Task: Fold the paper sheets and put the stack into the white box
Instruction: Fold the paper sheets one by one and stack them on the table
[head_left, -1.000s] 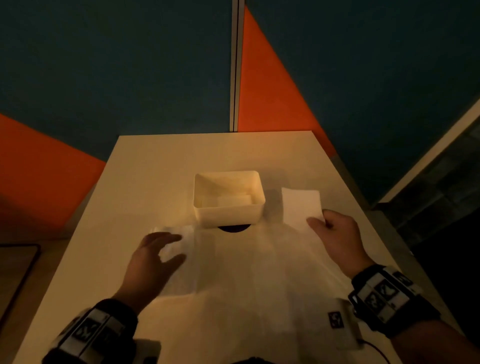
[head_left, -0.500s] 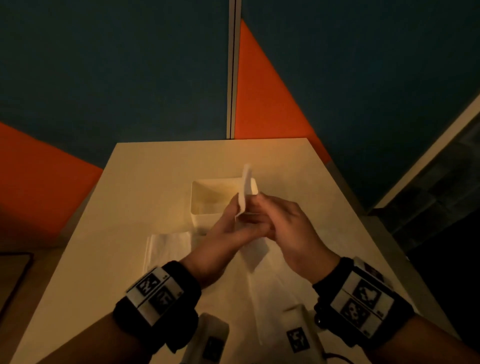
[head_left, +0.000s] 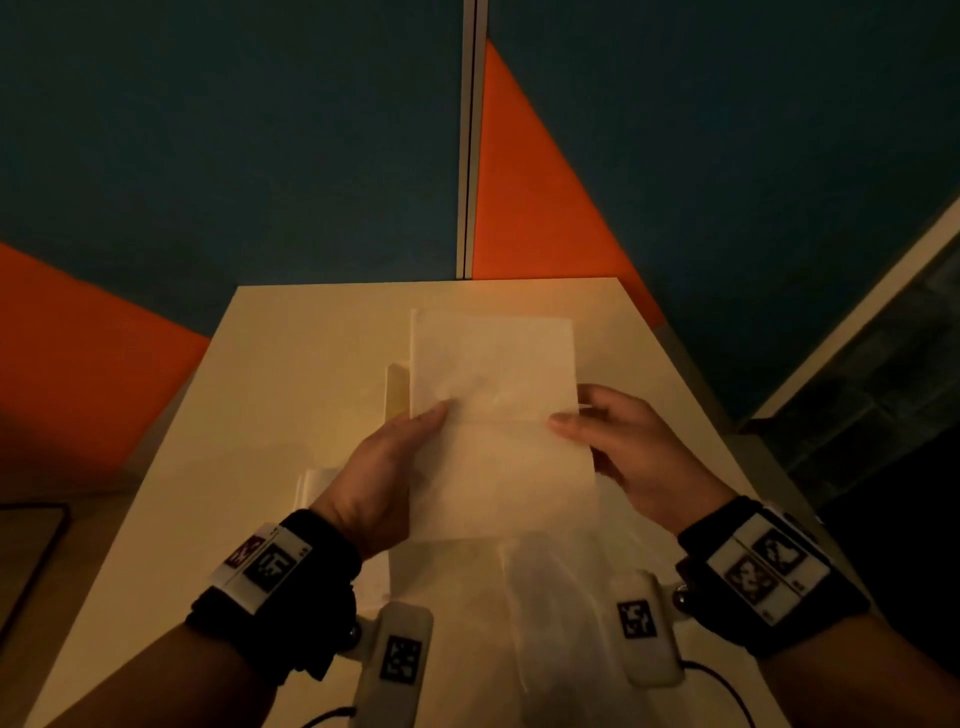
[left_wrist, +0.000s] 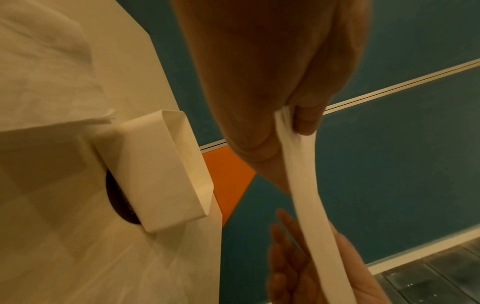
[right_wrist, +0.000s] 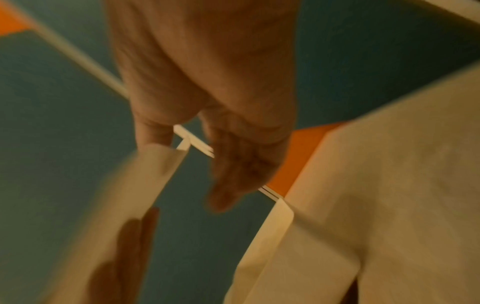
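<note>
I hold a white paper sheet spread out in the air over the table, with a crease running across its middle. My left hand pinches its left edge, thumb on top. My right hand pinches the right edge. In the left wrist view the sheet shows edge-on between thumb and fingers. The white box stands on the table below. In the head view only a sliver of the box shows past the sheet.
A folded paper stack lies on the table to the left of my left wrist. A large thin sheet lies flat under my hands. A dark round hole sits by the box. Teal and orange wall panels stand behind the table.
My right hand took a folded sheet from the table's right side and both hands met above the box. Since then the hands have moved apart and the sheet is opened flat.
</note>
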